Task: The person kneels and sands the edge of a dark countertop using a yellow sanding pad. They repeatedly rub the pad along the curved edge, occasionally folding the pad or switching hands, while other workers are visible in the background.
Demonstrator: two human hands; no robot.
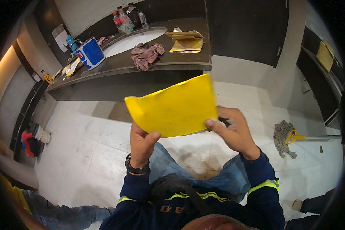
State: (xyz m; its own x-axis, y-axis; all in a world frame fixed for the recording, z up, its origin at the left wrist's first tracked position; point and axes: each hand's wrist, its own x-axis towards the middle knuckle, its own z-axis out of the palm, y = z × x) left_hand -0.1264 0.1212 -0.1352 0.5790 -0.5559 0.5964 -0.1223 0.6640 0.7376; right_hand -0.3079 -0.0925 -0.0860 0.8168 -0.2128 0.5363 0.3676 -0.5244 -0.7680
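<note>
In front of me I hold up a bright yellow sheet (174, 107), stiff like paper and slightly curled at its left edge. My left hand (142, 142) grips its lower left corner, thumb on the near face, with a black watch on the wrist. At the lower right corner, my right hand (234, 128) pinches it between thumb and fingers. The sheet tilts up toward the right and its back face is hidden. On the dark counter beyond lie similar folded yellow sheets (187, 41).
The counter (142, 76) also bears a crumpled brownish cloth (147, 56), a blue-and-white tub (90, 53) and several bottles (124, 17). A mop (284, 138) lies on the pale floor at right. Other people's legs (61, 209) show at lower left and lower right (314, 205).
</note>
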